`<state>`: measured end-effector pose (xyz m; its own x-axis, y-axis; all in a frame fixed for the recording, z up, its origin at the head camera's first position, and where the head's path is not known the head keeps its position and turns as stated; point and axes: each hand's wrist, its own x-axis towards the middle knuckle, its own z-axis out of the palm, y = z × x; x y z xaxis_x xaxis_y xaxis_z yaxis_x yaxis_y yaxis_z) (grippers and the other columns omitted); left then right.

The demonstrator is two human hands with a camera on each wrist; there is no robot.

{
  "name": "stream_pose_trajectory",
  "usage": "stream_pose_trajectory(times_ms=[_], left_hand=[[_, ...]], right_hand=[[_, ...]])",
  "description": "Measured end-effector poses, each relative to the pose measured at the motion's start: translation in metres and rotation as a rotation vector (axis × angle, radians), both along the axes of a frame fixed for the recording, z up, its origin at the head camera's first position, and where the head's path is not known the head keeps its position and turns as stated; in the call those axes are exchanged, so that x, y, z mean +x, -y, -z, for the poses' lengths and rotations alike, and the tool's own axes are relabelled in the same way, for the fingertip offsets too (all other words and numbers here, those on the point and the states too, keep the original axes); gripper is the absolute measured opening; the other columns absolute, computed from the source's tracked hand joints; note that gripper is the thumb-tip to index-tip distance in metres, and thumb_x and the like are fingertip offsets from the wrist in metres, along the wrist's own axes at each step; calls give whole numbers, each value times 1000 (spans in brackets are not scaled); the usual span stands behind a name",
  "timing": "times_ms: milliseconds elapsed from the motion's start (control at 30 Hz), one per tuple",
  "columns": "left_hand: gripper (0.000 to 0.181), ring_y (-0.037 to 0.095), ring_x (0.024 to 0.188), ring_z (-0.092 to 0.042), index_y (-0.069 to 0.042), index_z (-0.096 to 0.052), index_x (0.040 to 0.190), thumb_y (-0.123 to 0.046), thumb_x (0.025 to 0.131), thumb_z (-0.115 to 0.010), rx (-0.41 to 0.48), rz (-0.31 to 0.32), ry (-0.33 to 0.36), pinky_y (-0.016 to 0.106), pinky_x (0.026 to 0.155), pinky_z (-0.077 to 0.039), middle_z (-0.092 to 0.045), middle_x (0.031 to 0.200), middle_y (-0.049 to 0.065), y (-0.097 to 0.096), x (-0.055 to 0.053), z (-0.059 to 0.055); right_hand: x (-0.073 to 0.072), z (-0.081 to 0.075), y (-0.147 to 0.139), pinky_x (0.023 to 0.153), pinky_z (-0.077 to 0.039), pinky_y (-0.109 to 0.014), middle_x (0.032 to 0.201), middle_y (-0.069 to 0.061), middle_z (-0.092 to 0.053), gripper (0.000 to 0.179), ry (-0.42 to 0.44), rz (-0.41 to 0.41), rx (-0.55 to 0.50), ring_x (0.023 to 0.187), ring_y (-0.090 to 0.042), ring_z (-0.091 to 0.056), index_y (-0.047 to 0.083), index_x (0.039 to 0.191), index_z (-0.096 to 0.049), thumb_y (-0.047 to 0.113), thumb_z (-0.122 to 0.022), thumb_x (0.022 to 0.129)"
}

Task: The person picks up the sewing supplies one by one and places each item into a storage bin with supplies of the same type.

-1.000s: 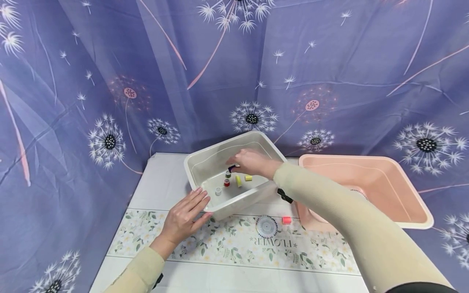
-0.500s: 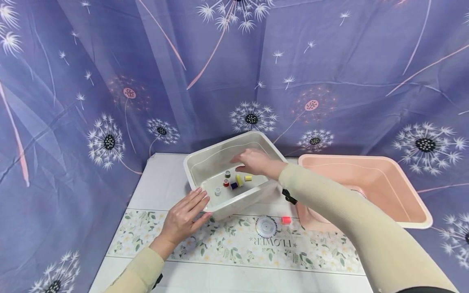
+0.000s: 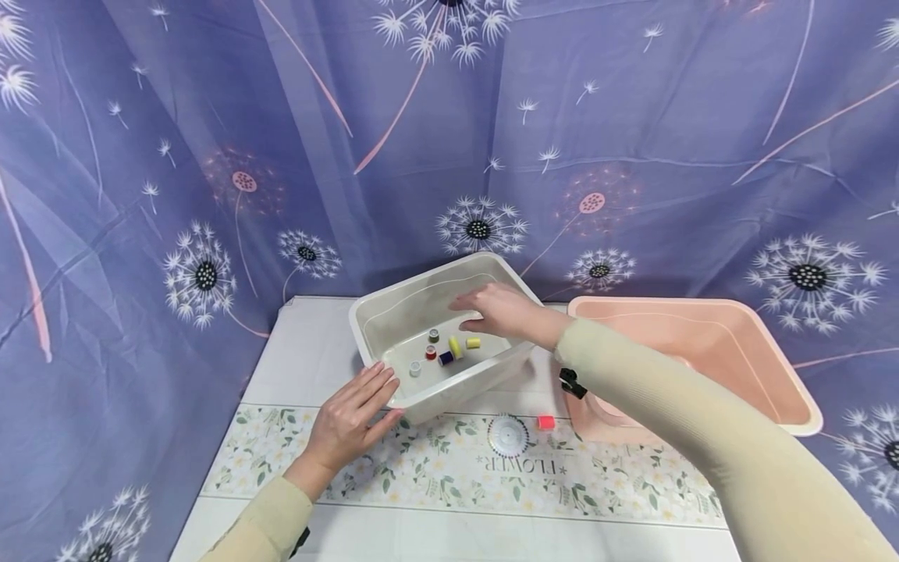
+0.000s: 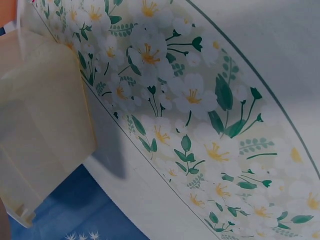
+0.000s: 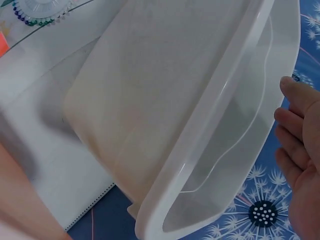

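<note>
My right hand [image 3: 495,308] is over the right part of a grey-white plastic bin [image 3: 365,332], its fingers relaxed with nothing between them. In the right wrist view, that hand [image 5: 302,135] is beside the bin's white rim [image 5: 197,135]. On the bin's floor lie several thread spools: a dark blue spool [image 3: 445,358], a red spool [image 3: 431,353], a dark green spool [image 3: 433,336], a white spool [image 3: 415,368] and two yellow ones, one against the blue. My left hand [image 3: 351,425] rests its straight fingers on the bin's near left corner.
A peach bin [image 3: 765,367] stands to the right, partly behind my right sleeve. In front of the grey bin, a round pin wheel [image 3: 508,435] and a neon pink spool [image 3: 545,422] lie on the floral tablecloth [image 3: 421,476]. A purple curtain [image 3: 393,195] hangs behind.
The dark blue spool left my right hand and now lies on the bin floor by a yellow one. My right hand has drawn a little to the right; the left stays on the rim.
</note>
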<state>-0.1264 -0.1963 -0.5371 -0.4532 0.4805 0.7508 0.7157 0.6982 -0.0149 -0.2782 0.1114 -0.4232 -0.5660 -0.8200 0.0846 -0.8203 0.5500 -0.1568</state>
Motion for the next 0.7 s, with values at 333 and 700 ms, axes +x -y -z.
stream_pose_trajectory(times_ms=[333, 700], left_hand=[[56, 36, 120, -73, -3, -79, 122, -50, 112, -52, 4, 3, 6, 50, 102, -61, -77, 127, 15, 0, 0, 0], [57, 35, 121, -73, -3, -79, 124, -51, 112, -51, 5, -3, 13, 50, 102, -62, -77, 127, 15, 0, 1, 0]], right_hand=[[18, -8, -14, 108, -58, -55, 139, -19, -70, 49, -33, -3, -37, 125, -40, -69, 4, 137, -71, 29, -81, 96], [37, -14, -28, 115, -52, -58, 146, -21, -64, 60, 15, 20, -86, 131, -44, -64, 3, 144, -66, 31, -83, 95]])
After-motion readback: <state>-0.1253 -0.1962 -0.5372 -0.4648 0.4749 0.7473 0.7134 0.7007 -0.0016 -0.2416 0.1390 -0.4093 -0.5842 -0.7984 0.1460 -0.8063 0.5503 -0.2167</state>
